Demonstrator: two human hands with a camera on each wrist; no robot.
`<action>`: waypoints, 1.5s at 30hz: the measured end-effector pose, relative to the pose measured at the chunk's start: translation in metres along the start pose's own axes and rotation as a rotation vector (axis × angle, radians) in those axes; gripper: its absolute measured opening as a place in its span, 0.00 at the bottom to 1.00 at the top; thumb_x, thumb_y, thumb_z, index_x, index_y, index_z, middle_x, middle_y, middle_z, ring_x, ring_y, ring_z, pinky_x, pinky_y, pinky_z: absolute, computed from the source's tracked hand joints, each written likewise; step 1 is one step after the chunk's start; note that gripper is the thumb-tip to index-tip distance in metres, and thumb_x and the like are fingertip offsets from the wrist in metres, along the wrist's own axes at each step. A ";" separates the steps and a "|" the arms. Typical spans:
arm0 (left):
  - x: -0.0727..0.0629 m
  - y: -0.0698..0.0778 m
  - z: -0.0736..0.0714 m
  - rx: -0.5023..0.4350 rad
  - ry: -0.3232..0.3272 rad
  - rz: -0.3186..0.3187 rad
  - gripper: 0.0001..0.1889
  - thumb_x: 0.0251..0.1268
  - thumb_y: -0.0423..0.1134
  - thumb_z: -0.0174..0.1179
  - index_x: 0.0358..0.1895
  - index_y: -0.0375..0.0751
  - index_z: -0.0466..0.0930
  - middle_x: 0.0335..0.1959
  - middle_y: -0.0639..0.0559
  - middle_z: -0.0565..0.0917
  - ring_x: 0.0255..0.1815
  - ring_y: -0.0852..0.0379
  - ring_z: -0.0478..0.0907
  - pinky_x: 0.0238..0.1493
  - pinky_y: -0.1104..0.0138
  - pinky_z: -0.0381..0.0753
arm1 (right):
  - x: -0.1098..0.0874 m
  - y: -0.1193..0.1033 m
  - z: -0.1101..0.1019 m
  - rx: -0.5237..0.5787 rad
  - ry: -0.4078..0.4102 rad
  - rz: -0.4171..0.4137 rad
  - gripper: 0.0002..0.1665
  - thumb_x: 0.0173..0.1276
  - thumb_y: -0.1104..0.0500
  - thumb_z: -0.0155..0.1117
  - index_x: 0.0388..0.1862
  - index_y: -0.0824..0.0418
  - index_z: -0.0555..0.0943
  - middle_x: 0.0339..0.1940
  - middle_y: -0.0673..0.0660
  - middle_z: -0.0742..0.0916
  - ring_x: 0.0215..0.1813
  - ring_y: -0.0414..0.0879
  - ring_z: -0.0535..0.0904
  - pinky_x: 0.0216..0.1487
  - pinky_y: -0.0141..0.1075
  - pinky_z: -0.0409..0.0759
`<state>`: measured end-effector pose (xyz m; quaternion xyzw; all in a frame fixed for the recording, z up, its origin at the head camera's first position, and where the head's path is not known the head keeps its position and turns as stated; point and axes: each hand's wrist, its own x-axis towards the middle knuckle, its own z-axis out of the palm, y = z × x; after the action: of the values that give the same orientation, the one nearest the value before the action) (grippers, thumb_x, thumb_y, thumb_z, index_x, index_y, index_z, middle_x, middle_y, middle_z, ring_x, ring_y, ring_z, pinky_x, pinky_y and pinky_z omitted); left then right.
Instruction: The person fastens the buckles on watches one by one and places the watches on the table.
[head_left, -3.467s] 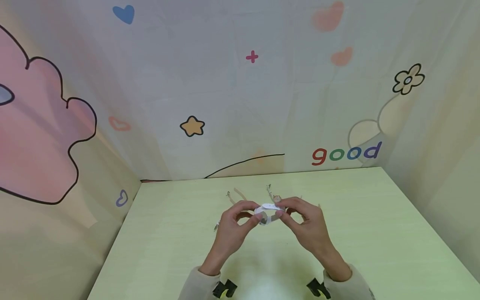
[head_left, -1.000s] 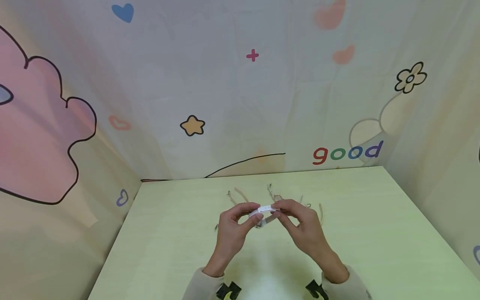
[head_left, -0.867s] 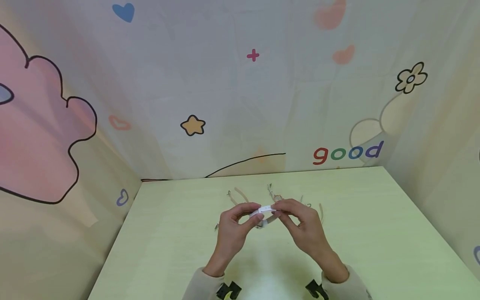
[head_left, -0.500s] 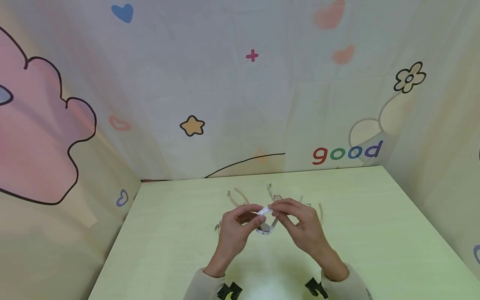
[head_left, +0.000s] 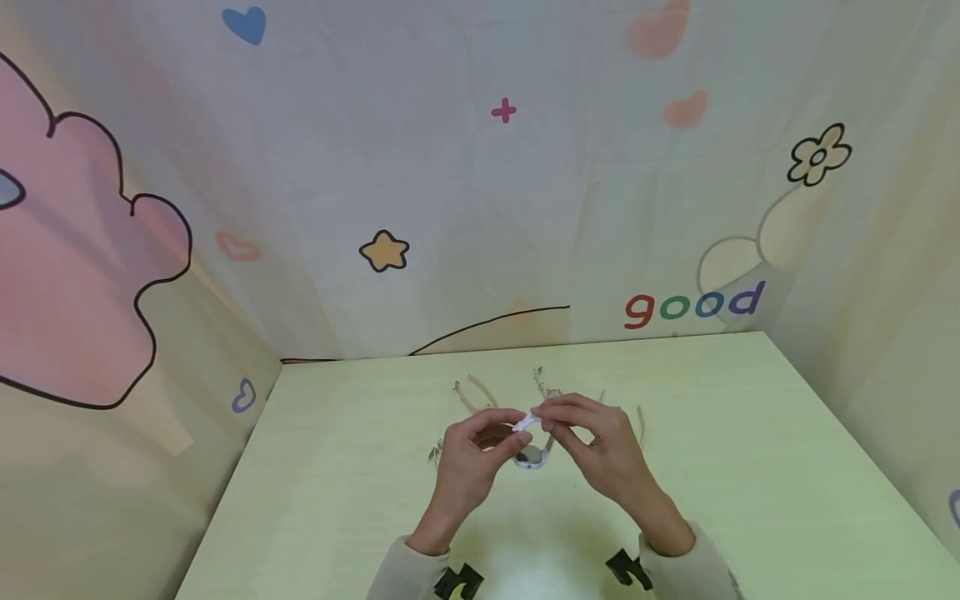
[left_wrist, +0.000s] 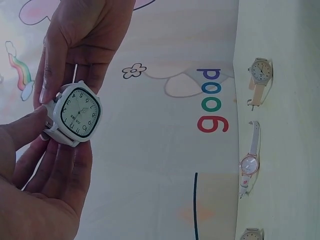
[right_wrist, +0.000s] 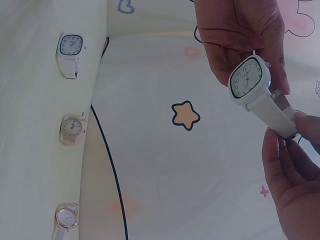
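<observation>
A white wristwatch point(head_left: 531, 457) with a rounded-square dial is held up over the table, its strap bent into a loop. My left hand point(head_left: 474, 454) pinches one part of the strap between thumb and fingers. Opposite it, my right hand point(head_left: 603, 442) pinches the strap near its top. The watch case hangs below the fingertips in the head view. In the left wrist view the dial of the wristwatch point(left_wrist: 80, 112) faces the camera. The right wrist view shows the white strap point(right_wrist: 272, 114) running to the right fingertips. Fingers partly hide the strap's ends.
Several other watches lie on the pale table point(head_left: 337, 500) behind the hands, partly hidden in the head view. Among them are a pink-strapped watch point(left_wrist: 261, 70), a white-strapped watch point(left_wrist: 249, 164) and a white square watch point(right_wrist: 71, 45). A printed curtain point(head_left: 465, 183) rises behind the table.
The hands have come closer together along the strap. Its top piece has gone from nearly level to slanted, and the watch case hangs lower and shows more of its back.
</observation>
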<state>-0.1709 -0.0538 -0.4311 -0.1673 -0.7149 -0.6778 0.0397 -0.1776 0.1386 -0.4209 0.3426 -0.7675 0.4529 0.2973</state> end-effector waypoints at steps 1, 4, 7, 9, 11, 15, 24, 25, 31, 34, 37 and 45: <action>0.000 0.000 0.000 0.004 0.002 -0.002 0.11 0.60 0.38 0.69 0.45 0.43 0.86 0.44 0.38 0.87 0.38 0.63 0.85 0.47 0.69 0.83 | 0.000 0.000 0.000 0.005 -0.006 0.004 0.17 0.55 0.76 0.70 0.42 0.62 0.87 0.39 0.56 0.89 0.44 0.49 0.86 0.49 0.20 0.79; 0.000 0.001 0.000 -0.003 0.015 -0.009 0.11 0.60 0.38 0.69 0.45 0.43 0.86 0.43 0.39 0.87 0.37 0.63 0.85 0.46 0.69 0.84 | 0.000 -0.002 -0.001 0.022 -0.033 0.052 0.17 0.57 0.73 0.70 0.46 0.62 0.86 0.41 0.56 0.89 0.42 0.47 0.87 0.47 0.23 0.81; -0.001 0.000 0.000 -0.025 0.038 -0.017 0.11 0.60 0.38 0.69 0.46 0.43 0.86 0.42 0.40 0.87 0.37 0.62 0.85 0.44 0.68 0.85 | -0.002 -0.004 -0.001 0.042 -0.055 0.145 0.21 0.60 0.69 0.70 0.53 0.61 0.84 0.44 0.55 0.89 0.40 0.43 0.87 0.45 0.27 0.84; -0.001 0.000 0.001 -0.049 0.054 -0.024 0.12 0.59 0.38 0.70 0.46 0.43 0.85 0.42 0.40 0.87 0.37 0.62 0.86 0.43 0.67 0.86 | -0.005 -0.005 -0.001 0.053 -0.063 0.203 0.24 0.61 0.67 0.71 0.57 0.61 0.82 0.44 0.55 0.89 0.39 0.42 0.87 0.44 0.29 0.85; -0.001 0.000 0.001 -0.066 0.067 -0.028 0.12 0.59 0.38 0.70 0.46 0.43 0.85 0.43 0.41 0.87 0.37 0.62 0.86 0.42 0.67 0.86 | -0.006 -0.006 0.000 0.063 -0.058 0.240 0.24 0.61 0.67 0.71 0.57 0.60 0.81 0.42 0.55 0.90 0.39 0.42 0.87 0.43 0.29 0.85; 0.000 0.000 0.000 -0.085 0.066 -0.024 0.12 0.59 0.37 0.70 0.46 0.41 0.85 0.45 0.40 0.86 0.38 0.62 0.85 0.43 0.67 0.86 | -0.008 -0.006 0.001 0.065 -0.032 0.244 0.21 0.61 0.68 0.70 0.55 0.60 0.83 0.40 0.57 0.90 0.38 0.43 0.87 0.40 0.27 0.84; 0.001 -0.004 -0.002 -0.003 0.044 0.031 0.13 0.61 0.37 0.68 0.48 0.42 0.86 0.44 0.41 0.87 0.39 0.63 0.85 0.40 0.69 0.86 | -0.009 -0.002 0.000 0.064 -0.023 0.212 0.19 0.60 0.71 0.69 0.52 0.63 0.85 0.46 0.59 0.90 0.43 0.49 0.88 0.38 0.27 0.84; 0.001 -0.005 -0.002 -0.003 0.042 0.040 0.12 0.61 0.36 0.67 0.49 0.41 0.86 0.44 0.40 0.87 0.39 0.64 0.85 0.40 0.69 0.86 | -0.009 -0.002 -0.001 0.069 -0.026 0.205 0.19 0.60 0.71 0.69 0.52 0.64 0.85 0.46 0.60 0.89 0.43 0.49 0.88 0.38 0.27 0.84; 0.002 -0.008 -0.004 0.011 0.042 0.045 0.10 0.64 0.33 0.65 0.48 0.40 0.86 0.43 0.40 0.85 0.38 0.64 0.85 0.39 0.68 0.86 | -0.009 0.001 -0.002 0.084 -0.071 0.185 0.18 0.62 0.71 0.68 0.52 0.65 0.84 0.44 0.59 0.89 0.46 0.45 0.87 0.38 0.28 0.84; 0.002 -0.008 -0.005 0.022 0.045 0.039 0.10 0.64 0.33 0.65 0.47 0.40 0.86 0.43 0.40 0.85 0.38 0.62 0.85 0.39 0.68 0.87 | -0.009 0.002 -0.002 0.078 -0.094 0.186 0.17 0.63 0.70 0.67 0.52 0.63 0.84 0.43 0.56 0.89 0.44 0.43 0.87 0.38 0.28 0.85; 0.002 -0.008 -0.006 0.034 0.047 0.020 0.09 0.63 0.33 0.65 0.46 0.40 0.86 0.42 0.40 0.85 0.38 0.59 0.85 0.39 0.68 0.87 | -0.009 0.003 -0.002 0.077 -0.114 0.195 0.16 0.65 0.70 0.66 0.51 0.62 0.85 0.42 0.56 0.88 0.41 0.44 0.87 0.38 0.30 0.85; 0.004 -0.011 -0.005 0.035 0.037 -0.035 0.12 0.62 0.35 0.67 0.48 0.40 0.85 0.44 0.39 0.86 0.44 0.47 0.86 0.39 0.67 0.87 | -0.011 0.008 0.000 0.060 -0.107 0.263 0.17 0.66 0.66 0.66 0.53 0.60 0.85 0.46 0.56 0.89 0.47 0.51 0.87 0.39 0.31 0.86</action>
<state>-0.1792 -0.0583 -0.4401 -0.1415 -0.7286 -0.6687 0.0443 -0.1773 0.1446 -0.4334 0.2714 -0.8068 0.4917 0.1836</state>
